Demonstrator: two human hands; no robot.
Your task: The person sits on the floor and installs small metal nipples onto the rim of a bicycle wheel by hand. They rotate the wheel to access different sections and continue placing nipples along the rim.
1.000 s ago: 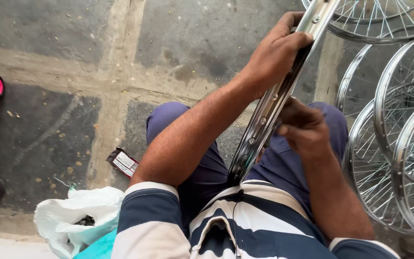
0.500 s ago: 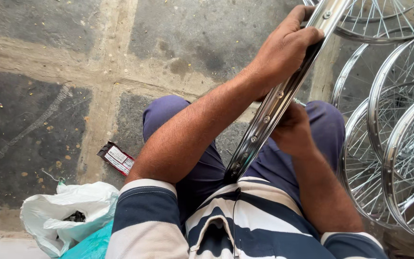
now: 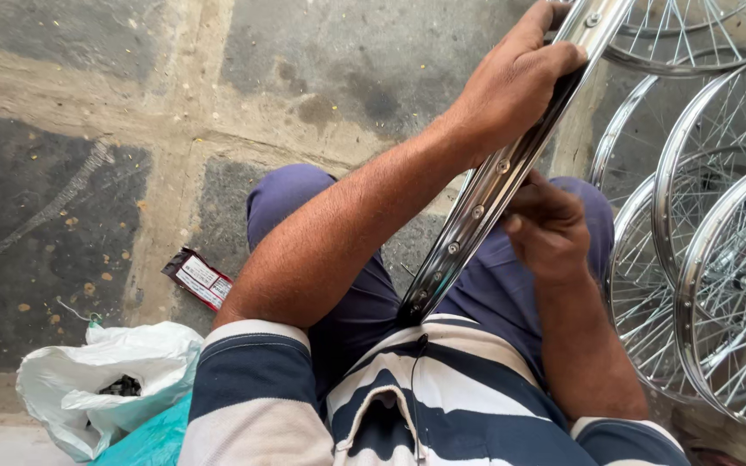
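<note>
Two hands on one chrome rim

Left fingers (image 3: pixel 563 59) wrapped over the top edge of the bare chrome wheel rim (image 3: pixel 477 211), clamped on it; left hand (image 3: pixel 515 91) sits high on the rim, forearm running down toward the striped shirt (image 3: pixel 442 406). Right fingers (image 3: pixel 528 194) curled against the rim's far side, touching it lower down, full grip hard to tell because the rim hides the tips; right hand (image 3: pixel 550 229) just below and right of the left. Rim stands tilted, slanting from the frame's top edge down to the lap, lower end resting between the knees on the blue trousers (image 3: pixel 304 198). Row of spoke holes shows along its inner face. Spoked wheels (image 3: pixel 718 259) stacked leaning at the right side of the floor, near the right arm. Stone floor (image 3: pixel 88 129) with pale joints. Small red-and-white packet (image 3: pixel 200 278) on the floor left of the left knee. White plastic bag (image 3: pixel 105 380) and teal bag (image 3: pixel 153 440) at bottom left corner.
</note>
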